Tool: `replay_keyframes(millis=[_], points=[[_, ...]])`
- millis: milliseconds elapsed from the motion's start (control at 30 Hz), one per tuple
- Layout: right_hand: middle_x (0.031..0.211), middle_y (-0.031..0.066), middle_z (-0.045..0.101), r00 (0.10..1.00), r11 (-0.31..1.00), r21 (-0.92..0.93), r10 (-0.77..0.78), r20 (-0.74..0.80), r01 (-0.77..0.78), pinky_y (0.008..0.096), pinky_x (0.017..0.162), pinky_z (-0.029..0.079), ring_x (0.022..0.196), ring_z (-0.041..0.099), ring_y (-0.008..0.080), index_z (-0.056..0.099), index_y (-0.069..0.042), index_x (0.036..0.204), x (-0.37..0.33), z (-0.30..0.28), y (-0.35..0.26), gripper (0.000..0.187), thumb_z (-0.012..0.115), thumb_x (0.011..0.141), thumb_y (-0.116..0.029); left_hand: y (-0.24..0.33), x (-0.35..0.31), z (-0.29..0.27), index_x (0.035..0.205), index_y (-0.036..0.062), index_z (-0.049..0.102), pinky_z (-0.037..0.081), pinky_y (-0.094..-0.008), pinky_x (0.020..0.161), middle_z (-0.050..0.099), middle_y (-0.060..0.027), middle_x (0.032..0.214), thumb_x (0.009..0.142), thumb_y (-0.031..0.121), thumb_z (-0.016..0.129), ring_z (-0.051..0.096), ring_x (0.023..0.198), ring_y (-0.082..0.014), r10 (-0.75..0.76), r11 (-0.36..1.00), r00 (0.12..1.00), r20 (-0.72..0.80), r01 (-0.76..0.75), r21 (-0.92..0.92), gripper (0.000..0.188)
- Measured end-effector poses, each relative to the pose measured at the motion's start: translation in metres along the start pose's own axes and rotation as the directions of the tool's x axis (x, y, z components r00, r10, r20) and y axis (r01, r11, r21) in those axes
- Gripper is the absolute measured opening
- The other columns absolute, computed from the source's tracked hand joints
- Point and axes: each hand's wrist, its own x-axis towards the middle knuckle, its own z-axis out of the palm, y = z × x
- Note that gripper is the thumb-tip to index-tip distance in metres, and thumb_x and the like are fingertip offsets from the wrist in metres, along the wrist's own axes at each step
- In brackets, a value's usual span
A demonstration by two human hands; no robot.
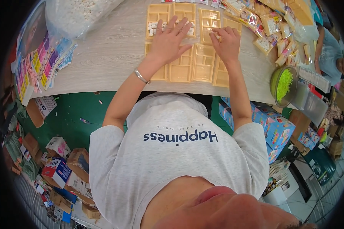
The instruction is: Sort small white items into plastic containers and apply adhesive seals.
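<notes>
Several pale yellow plastic trays (180,73), divided into compartments, lie in two rows on the table in front of me. Small white pieces (152,27) fill part of the two trays at the far left. My left hand (169,42) is open, palm down with fingers spread, over those trays and the white pieces. To its right, my right hand (227,42) is closed, thumb and fingertips pinched together above another divided tray (210,17). Whatever those fingers hold is too small and hidden to name. A metal bracelet circles my left wrist.
A clear bag of white pieces (82,11) sits far left, with stacked printed cards (42,65) nearer. Packed trays (271,23) pile up far right. A bowl (273,87) of green shreds stands near the right edge. Beyond is another person (328,55). Blue cartons (274,129) are below.
</notes>
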Motion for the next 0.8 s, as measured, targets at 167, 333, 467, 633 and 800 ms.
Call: replay_keyframes(millis=[167, 333, 467, 633, 800], points=[[0.09, 0.0008, 0.069, 0.996, 0.995, 0.06, -0.084, -0.02, 0.085, 0.0394, 0.084, 0.048, 0.091, 0.062, 0.0239, 0.079, -0.016, 0.097, 0.007, 0.009, -0.007, 0.017, 0.08, 0.081, -0.021, 0.001, 0.001, 0.005, 0.157, 0.0174, 0.038, 0.019, -0.0608, 0.122, 0.037, -0.0043, 0.162, 0.093, 0.063, 0.057, 0.028, 0.151, -0.0284, 0.011, 0.998, 0.999, 0.03, -0.009, -0.057, 0.081], [0.093, -0.0017, 0.069, 0.988, 0.988, 0.03, -0.151, 0.014, 0.151, 0.0407, 0.084, 0.047, 0.095, 0.061, 0.0231, 0.079, -0.02, 0.096, 0.031, 0.023, -0.034, 0.015, 0.079, 0.081, -0.022, -0.009, 0.004, -0.008, 0.143, 0.0159, 0.055, 0.026, -0.057, 0.117, 0.056, -0.006, 0.144, 0.089, 0.052, 0.068, 0.047, 0.138, -0.028, -0.136, 0.984, 0.959, -0.248, 0.101, -0.149, 0.067], [0.091, -0.0014, 0.068, 0.985, 0.991, -0.025, -0.131, 0.109, 0.135, 0.0416, 0.084, 0.047, 0.095, 0.061, 0.024, 0.078, -0.019, 0.093, 0.037, 0.03, -0.034, 0.012, 0.079, 0.082, -0.022, -0.019, 0.007, -0.013, 0.117, 0.0162, 0.071, 0.031, -0.0535, 0.112, 0.068, -0.0015, 0.118, 0.086, 0.035, 0.075, 0.058, 0.119, -0.0239, -0.137, 0.981, 0.979, -0.152, 0.112, -0.161, 0.037], [0.09, 0.0019, 0.068, 0.994, 0.992, 0.065, -0.106, 0.019, 0.105, 0.041, 0.083, 0.048, 0.093, 0.062, 0.0259, 0.076, -0.013, 0.091, 0.036, 0.022, -0.03, 0.011, 0.079, 0.083, -0.02, -0.022, 0.011, -0.004, 0.095, 0.0182, 0.075, 0.032, -0.051, 0.108, 0.069, 0.0023, 0.099, 0.083, 0.026, 0.076, 0.061, 0.106, -0.0204, -0.167, 0.977, 0.96, -0.226, 0.131, -0.166, 0.014], [0.092, 0.0061, 0.068, 0.989, 0.972, 0.196, -0.14, 0.051, 0.128, 0.0419, 0.085, 0.051, 0.094, 0.064, 0.0294, 0.075, -0.011, 0.097, 0.042, 0.028, -0.03, 0.013, 0.076, 0.086, -0.017, -0.024, 0.014, -0.008, 0.092, 0.018, 0.074, 0.035, -0.0466, 0.103, 0.07, 0.0023, 0.093, 0.083, 0.027, 0.076, 0.063, 0.101, -0.0198, -0.18, 0.97, 0.947, -0.266, 0.126, -0.207, 0.012]])
